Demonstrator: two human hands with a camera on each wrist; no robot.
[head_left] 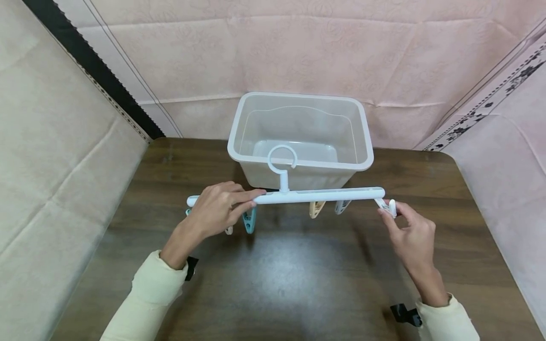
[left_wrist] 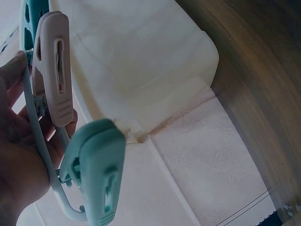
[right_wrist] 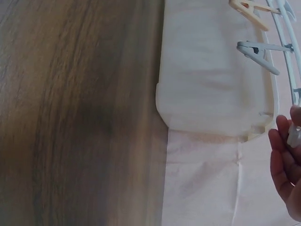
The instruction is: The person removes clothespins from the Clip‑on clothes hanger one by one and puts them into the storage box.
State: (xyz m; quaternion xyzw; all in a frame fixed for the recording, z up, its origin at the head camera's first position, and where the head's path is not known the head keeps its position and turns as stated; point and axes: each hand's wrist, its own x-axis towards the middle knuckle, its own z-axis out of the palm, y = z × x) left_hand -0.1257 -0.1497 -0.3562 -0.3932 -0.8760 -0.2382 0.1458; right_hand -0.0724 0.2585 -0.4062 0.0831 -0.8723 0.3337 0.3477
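A white clip hanger (head_left: 298, 195) with a ring hook (head_left: 282, 160) is held level above the wooden table (head_left: 273, 274), in front of an empty translucent plastic tub (head_left: 298, 137). My left hand (head_left: 217, 208) grips the bar's left end; a teal clip (head_left: 249, 221) (left_wrist: 96, 174) and a pale pink clip (left_wrist: 54, 70) hang beside it. My right hand (head_left: 405, 227) pinches a white clip (head_left: 390, 207) at the bar's right end. A beige clip (head_left: 316, 208) (right_wrist: 249, 12) and a grey-white clip (head_left: 342, 206) (right_wrist: 257, 52) dangle near the middle.
Pink patterned cloth (head_left: 298, 52) hangs behind the table and on the right. A beige covered surface (head_left: 55, 156) rises on the left. The table's corners are rounded, and the tub stands at its far edge.
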